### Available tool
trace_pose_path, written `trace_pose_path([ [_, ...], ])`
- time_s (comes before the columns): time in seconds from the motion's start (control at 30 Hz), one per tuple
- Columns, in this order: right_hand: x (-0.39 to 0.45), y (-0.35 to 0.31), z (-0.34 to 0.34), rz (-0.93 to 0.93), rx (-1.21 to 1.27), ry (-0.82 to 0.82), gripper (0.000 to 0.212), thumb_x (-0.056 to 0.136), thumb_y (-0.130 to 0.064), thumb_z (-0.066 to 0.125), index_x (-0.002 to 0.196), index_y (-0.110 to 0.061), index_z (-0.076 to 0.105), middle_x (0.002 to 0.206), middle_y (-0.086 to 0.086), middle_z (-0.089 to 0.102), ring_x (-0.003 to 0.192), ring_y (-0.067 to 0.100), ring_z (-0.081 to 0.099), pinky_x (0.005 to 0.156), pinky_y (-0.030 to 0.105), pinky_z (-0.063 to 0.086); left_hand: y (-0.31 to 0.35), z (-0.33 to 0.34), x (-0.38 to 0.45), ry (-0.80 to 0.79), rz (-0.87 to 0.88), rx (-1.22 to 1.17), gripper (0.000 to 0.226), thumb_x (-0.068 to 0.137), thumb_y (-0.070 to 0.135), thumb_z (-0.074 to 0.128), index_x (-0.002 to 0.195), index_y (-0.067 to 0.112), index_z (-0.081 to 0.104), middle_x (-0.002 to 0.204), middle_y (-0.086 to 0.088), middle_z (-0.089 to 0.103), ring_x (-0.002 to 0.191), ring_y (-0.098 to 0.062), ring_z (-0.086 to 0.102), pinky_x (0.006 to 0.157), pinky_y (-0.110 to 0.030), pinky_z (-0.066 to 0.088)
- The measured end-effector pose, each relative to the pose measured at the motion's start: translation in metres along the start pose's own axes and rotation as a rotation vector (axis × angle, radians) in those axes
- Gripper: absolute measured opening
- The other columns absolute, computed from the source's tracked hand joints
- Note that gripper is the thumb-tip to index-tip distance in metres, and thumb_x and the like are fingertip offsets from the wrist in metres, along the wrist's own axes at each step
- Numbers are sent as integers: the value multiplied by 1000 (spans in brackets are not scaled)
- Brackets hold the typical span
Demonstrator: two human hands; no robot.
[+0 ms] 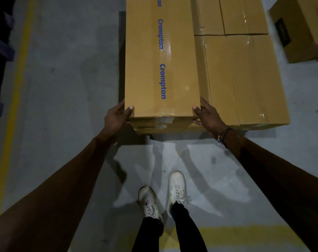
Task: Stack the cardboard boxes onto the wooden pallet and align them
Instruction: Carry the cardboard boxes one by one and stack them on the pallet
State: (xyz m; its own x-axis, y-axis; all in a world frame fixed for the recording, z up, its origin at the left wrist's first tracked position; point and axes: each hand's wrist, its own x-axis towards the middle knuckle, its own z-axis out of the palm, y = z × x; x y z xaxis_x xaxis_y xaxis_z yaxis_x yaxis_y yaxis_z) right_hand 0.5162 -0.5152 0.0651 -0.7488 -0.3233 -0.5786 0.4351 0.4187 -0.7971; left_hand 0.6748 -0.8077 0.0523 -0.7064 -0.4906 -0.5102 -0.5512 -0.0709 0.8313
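Note:
A long cardboard box (145, 60) with blue lettering on its tape lies on top of another box (160, 127) at the left of the stack. My left hand (116, 117) grips its near left corner, thumb on the top face. My right hand (207, 117) grips the near right corner, thumb on top and fingers down the side. To its right sit a lower taped box (245, 79) and another box (245, 15) behind that one. The wooden pallet is hidden under the boxes.
A separate cardboard box (303, 31) stands on the grey floor (67, 79) at the far right. A yellow floor line (18, 84) runs along the left, and dark racking (0, 51) lies beyond it. My feet (163, 195) stand just before the stack, near another yellow line (245, 233).

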Motion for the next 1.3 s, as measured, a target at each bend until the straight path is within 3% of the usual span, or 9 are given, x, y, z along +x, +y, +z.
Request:
trace_pose_path([
  [0.17, 0, 6, 0, -25, -33, -14, 64, 112, -25, 52, 168, -27, 21, 170, -3, 27, 142, 16, 39, 101, 42, 52, -2, 3, -4, 37, 8, 30, 57, 104, 28, 64, 158, 20, 45, 143, -15, 64, 124, -27, 67, 78, -21, 62],
  [0.27, 2, 7, 0, -18, -57, 8, 66, 110, -28, 55, 167, -29, 23, 173, -1, 25, 152, 22, 37, 103, 42, 52, 4, 8, -9, 90, 28, 148, 56, 105, 30, 63, 157, 16, 47, 142, -17, 65, 124, -31, 67, 96, -39, 61],
  [0.37, 0, 2, 0, -56, -205, 66, 67, 108, -32, 59, 166, -27, 27, 170, 3, 35, 152, 25, 40, 119, 48, 43, 17, 14, -16, 167, 63, 313, 57, 105, 29, 64, 155, 9, 47, 146, -19, 61, 132, -34, 61, 110, -48, 51],
  [0.57, -30, -37, -10, -129, -309, 158, 69, 108, -40, 58, 167, -22, 28, 170, 9, 35, 154, 30, 37, 124, 43, 34, 51, 6, -42, 324, 194, 426, 55, 100, 33, 70, 145, 7, 52, 143, -18, 61, 131, -36, 58, 107, -48, 49],
  [0.7, -82, -77, -31, -156, -192, 188, 62, 108, -41, 58, 163, -25, 37, 166, 5, 41, 150, 22, 44, 113, 28, 37, 90, -6, -93, 309, 277, 332, 46, 100, 28, 70, 140, 11, 55, 138, -9, 63, 122, -23, 61, 101, -39, 51],
  [0.87, -177, -122, -68, -160, -3, 236, 56, 107, -41, 60, 159, -26, 45, 160, 0, 49, 144, 15, 49, 117, 48, 45, 146, -23, -175, 316, 305, 213, 39, 101, 26, 70, 136, 13, 57, 125, 2, 65, 111, -13, 64, 99, -37, 55],
  [1.03, -284, -155, -112, -191, 184, 318, 49, 108, -39, 58, 154, -25, 51, 153, 1, 56, 136, 19, 57, 98, 36, 54, 212, -25, -253, 267, 343, 119, 35, 103, 25, 66, 135, 13, 58, 115, 8, 65, 100, 5, 63, 99, -40, 58],
  [1.13, -337, -163, -142, -197, 274, 387, 47, 108, -38, 58, 153, -22, 53, 151, 3, 59, 132, 20, 62, 94, 34, 56, 253, -13, -292, 205, 353, 68, 33, 104, 29, 65, 133, 17, 57, 112, 16, 64, 106, -3, 65, 96, -47, 59],
  [1.3, -410, -165, -191, -199, 416, 510, 41, 108, -33, 59, 146, -17, 58, 141, 3, 66, 125, 20, 67, 109, 46, 53, 313, 31, -344, 96, 392, -10, 25, 105, 31, 64, 128, 22, 59, 115, 2, 70, 109, -22, 70, 81, -44, 62],
])
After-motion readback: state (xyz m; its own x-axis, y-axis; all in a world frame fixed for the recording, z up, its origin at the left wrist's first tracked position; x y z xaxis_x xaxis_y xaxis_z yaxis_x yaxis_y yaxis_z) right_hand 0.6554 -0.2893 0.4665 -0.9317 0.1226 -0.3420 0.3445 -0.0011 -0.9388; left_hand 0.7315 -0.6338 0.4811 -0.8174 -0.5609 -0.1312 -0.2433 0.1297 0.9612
